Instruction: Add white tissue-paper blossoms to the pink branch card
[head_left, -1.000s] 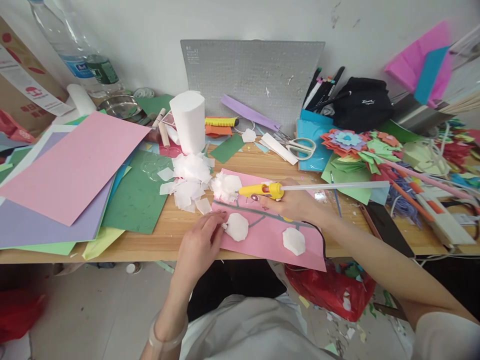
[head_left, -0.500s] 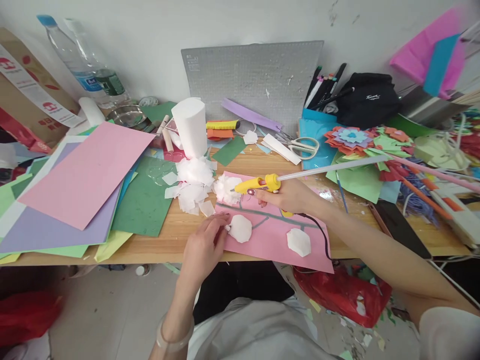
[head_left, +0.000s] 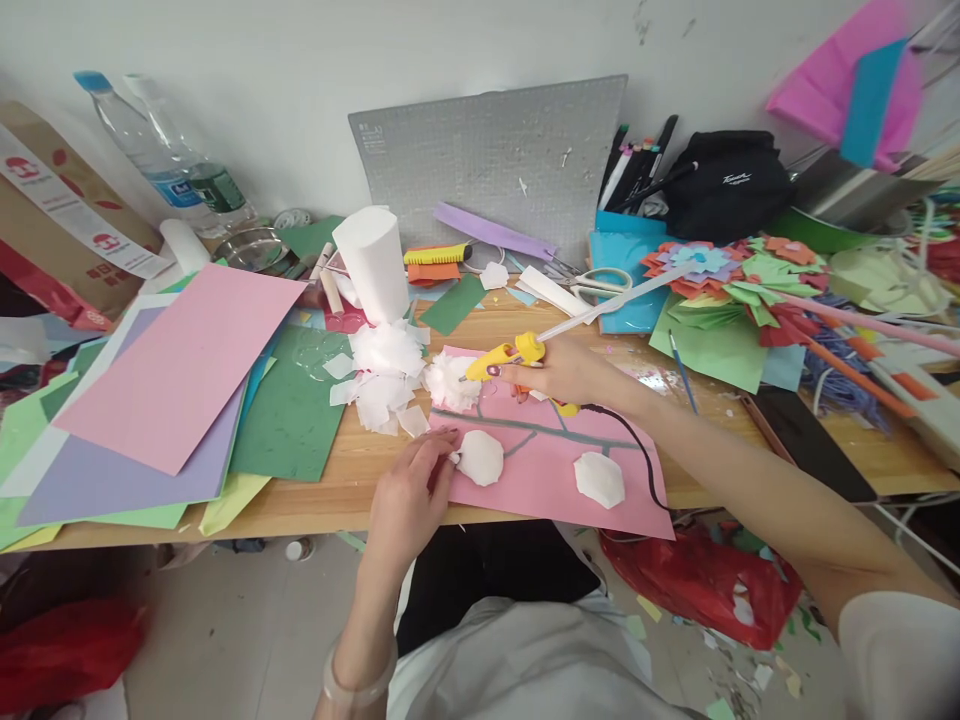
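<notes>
My right hand (head_left: pixel 566 372) grips a yellow glue gun (head_left: pixel 504 359) with a long clear glue stick (head_left: pixel 600 306) poking out behind it. Its nozzle points at a fluffy white tissue flower (head_left: pixel 448 382) on a pink card (head_left: pixel 547 460) with grey drawn branches. My left hand (head_left: pixel 409 490) rests on the card's left edge, fingertips pinched against a flat white paper flower (head_left: pixel 478 457). Another white paper flower (head_left: pixel 599 479) lies further right on the card. The gun's black cord (head_left: pixel 637 450) runs over the card and off the table edge.
A pile of white tissue pieces (head_left: pixel 381 372) and a white foam cylinder (head_left: pixel 371 260) sit left of the card. Coloured paper sheets (head_left: pixel 180 370) cover the left side. Scissors (head_left: pixel 600 282), a grey cutting mat (head_left: pixel 487 160), bottles (head_left: pixel 161 155) and paper flowers (head_left: pixel 720 275) crowd the back and right.
The glue gun's rear has tilted up, so the glue stick now slopes upward to the right and the nozzle dips toward the fluffy flower. My left hand has stayed at the flat flower.
</notes>
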